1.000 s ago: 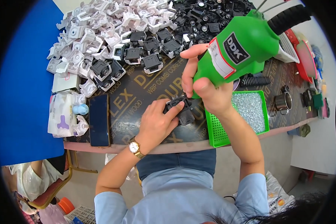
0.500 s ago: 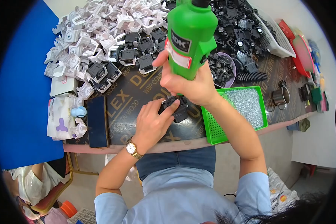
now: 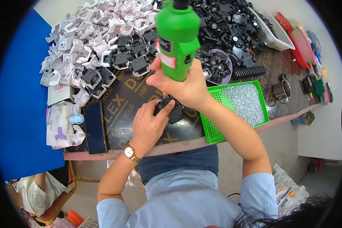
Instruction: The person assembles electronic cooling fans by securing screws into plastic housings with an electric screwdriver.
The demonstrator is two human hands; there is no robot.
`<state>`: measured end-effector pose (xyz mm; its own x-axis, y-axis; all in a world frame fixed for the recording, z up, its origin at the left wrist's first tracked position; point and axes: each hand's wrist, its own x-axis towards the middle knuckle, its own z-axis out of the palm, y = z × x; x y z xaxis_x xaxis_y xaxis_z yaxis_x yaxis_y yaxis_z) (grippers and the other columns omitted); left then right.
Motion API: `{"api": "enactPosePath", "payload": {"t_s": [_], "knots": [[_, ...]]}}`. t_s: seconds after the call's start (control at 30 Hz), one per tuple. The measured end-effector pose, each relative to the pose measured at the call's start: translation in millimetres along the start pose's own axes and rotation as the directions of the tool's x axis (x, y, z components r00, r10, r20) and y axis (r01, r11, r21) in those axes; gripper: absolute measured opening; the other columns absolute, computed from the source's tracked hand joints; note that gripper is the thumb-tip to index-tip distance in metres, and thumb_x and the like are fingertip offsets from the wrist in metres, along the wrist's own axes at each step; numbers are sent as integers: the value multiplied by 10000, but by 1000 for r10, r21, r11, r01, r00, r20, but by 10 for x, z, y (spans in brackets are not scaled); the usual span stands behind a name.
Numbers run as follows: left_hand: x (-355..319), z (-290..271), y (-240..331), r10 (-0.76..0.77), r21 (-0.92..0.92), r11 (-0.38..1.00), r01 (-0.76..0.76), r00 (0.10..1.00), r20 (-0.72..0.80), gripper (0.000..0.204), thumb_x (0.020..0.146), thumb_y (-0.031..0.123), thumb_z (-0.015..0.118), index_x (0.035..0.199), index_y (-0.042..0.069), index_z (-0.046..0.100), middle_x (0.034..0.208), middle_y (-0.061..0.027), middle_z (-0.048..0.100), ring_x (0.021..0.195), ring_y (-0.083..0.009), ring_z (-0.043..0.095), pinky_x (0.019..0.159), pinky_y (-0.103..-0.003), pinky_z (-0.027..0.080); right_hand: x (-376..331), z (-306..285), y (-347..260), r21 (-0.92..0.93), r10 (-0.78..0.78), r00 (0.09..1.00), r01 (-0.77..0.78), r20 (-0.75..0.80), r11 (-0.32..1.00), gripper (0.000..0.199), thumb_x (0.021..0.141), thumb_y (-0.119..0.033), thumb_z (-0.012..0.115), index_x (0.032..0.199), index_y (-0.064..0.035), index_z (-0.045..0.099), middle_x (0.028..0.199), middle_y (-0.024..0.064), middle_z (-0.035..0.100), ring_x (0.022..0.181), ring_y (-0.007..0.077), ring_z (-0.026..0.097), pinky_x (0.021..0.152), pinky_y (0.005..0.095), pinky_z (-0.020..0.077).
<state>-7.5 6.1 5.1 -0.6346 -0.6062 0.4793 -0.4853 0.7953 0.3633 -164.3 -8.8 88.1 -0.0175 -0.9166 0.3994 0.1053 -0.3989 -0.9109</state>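
My right hand (image 3: 186,85) is wrapped round a green electric screwdriver (image 3: 176,45), its body upright with a black cap and cable end at the top. The tool's lower end is hidden behind my hand, just above a black plastic part (image 3: 175,116). That part lies on the dark table (image 3: 117,131) near its front edge. With fingers and thumb, my left hand (image 3: 148,123) presses on the part and holds it there; a gold watch (image 3: 129,152) is on that wrist. Whether the screwdriver's bit touches the part cannot be seen.
White plastic housings (image 3: 68,57) heap up at far left, black-and-white assemblies (image 3: 122,60) before them. Black parts (image 3: 235,28) pile far right by a purple bowl (image 3: 229,70). A green tray (image 3: 209,131) of small silvery pieces, a metal mug (image 3: 280,91) and a phone (image 3: 95,129) flank my hands.
The view has shifted slightly, so the table things sit a little further left. The screwdriver's top has leaned leftward. My left hand still holds the black plastic part.
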Motion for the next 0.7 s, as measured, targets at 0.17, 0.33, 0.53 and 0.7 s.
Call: {"api": "enactPosePath", "payload": {"t_s": [0.17, 0.33, 0.53, 0.7], "knots": [[14, 15, 43, 9, -8, 1000, -9, 1000, -5, 537, 652, 58, 691, 1163, 201, 606, 967, -97, 553, 845, -261, 547, 703, -360, 454, -69, -73, -28, -21, -63, 991, 61, -115, 998, 371, 710, -198, 796, 979, -58, 582, 756, -26, 564, 643, 50, 511, 573, 213, 434], [-2, -63, 69, -41, -23, 999, 41, 999, 10, 525, 640, 67, 712, 1146, 160, 606, 915, -85, 514, 787, -253, 507, 675, -359, 434, -418, -531, -489, 29, -138, 987, 141, -86, 990, 688, 819, -542, 592, 1170, 26, 425, 603, 47, 483, 475, 117, 477, 433, 234, 407], [45, -34, 111, -45, -24, 999, 46, 998, 31, 521, 618, 56, 727, 1119, 125, 602, 845, -86, 463, 777, -260, 487, 661, -362, 438, -1109, -999, -624, -130, -89, 989, 73, -121, 989, 728, 750, -564, 661, 1123, 23, 446, 566, 44, 526, 445, 88, 479, 419, 204, 371], [66, -18, 135, -28, -10, 1000, 28, 999, 27, 528, 615, 52, 728, 1123, 124, 602, 835, -87, 455, 763, -259, 481, 649, -361, 436, -1219, -1094, -530, -125, -104, 971, 78, -213, 989, 734, 713, -563, 694, 1110, 19, 487, 564, 37, 551, 454, 70, 482, 422, 192, 347]]}}
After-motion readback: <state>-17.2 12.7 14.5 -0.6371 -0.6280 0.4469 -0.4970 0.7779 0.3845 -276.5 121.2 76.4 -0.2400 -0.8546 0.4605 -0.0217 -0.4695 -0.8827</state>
